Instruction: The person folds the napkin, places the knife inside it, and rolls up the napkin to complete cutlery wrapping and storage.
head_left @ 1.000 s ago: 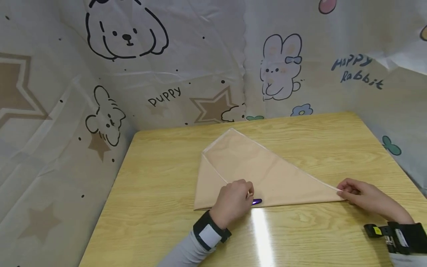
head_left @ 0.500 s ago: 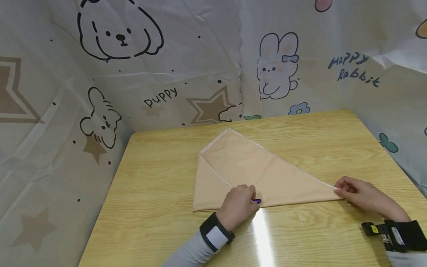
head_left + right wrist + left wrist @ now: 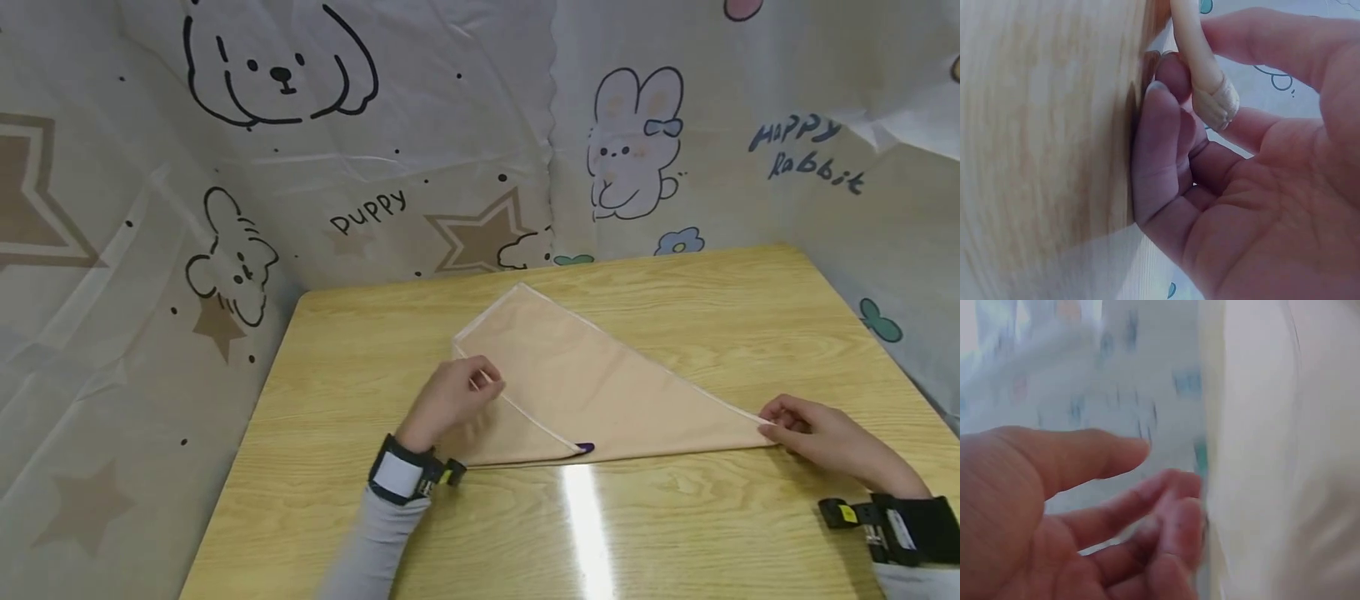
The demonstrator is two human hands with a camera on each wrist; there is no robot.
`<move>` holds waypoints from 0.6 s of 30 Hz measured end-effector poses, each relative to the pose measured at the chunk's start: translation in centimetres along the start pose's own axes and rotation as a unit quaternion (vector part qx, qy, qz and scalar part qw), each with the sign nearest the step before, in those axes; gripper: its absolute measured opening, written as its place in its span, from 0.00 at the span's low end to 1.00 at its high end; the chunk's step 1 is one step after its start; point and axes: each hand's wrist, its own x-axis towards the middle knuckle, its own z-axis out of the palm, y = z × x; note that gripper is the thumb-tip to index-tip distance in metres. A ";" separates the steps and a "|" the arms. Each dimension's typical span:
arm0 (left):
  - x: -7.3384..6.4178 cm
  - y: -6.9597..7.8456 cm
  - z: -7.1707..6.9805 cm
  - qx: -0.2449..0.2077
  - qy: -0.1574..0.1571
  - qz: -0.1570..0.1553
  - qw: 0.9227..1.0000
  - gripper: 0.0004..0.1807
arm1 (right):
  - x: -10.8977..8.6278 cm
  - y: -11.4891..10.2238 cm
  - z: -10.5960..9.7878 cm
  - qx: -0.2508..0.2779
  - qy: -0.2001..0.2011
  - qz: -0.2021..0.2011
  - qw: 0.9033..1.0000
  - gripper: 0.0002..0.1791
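Note:
A folded peach cloth (image 3: 600, 383) with pale edging lies on the wooden table, with a peak at the back and a long taper to the right. At its right tip, my right hand (image 3: 821, 437) pinches the corner; the right wrist view has the rolled cloth end (image 3: 1207, 75) between thumb and fingers. Over the cloth's left part hovers my left hand (image 3: 453, 396), fingers loosely bent. Its thumb (image 3: 1104, 453) stands apart from the fingers, and nothing is held. By the flap's tip at the front edge shows a small dark purple object (image 3: 585, 448), kind unclear.
The wooden table (image 3: 345, 400) extends around the cloth on all sides. Behind and at the sides hangs a printed sheet (image 3: 420, 108) with cartoon animals and stars. A bright light reflection crosses the table's front.
My left hand has let go at the purple object by the front edge and moved left and back over the cloth. My right hand keeps its pinch on the corner.

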 end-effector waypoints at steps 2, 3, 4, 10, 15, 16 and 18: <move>-0.1 -2.9 -1.7 -0.001 0.007 -0.029 1.000 0.10 | 0.0 -0.1 0.0 0.004 -0.003 -0.002 1.000 0.17; -0.2 -4.3 -2.3 -0.003 0.004 -0.041 0.999 0.10 | 0.0 -0.1 -0.1 0.009 -0.005 -0.004 1.000 0.16; -0.4 -5.5 -2.9 -0.008 -0.005 -0.054 0.999 0.11 | 0.0 -0.2 -0.1 0.016 -0.005 -0.009 1.000 0.16; -0.7 -11.7 -4.9 -0.042 -0.034 -0.112 0.992 0.15 | 0.2 -2.3 0.0 0.091 0.025 -0.099 0.991 0.14; -0.7 -14.0 -5.4 -0.086 -0.039 -0.132 0.987 0.17 | 0.9 -6.8 -0.3 0.094 0.067 -0.141 0.983 0.09; -0.7 -14.1 -5.5 -0.095 -0.043 -0.133 0.986 0.17 | 1.1 -7.8 -0.4 0.092 0.071 -0.143 0.983 0.09; -0.8 -14.1 -5.7 -0.096 -0.050 -0.130 0.986 0.18 | 1.4 -10.1 -0.5 0.096 0.073 -0.148 0.982 0.07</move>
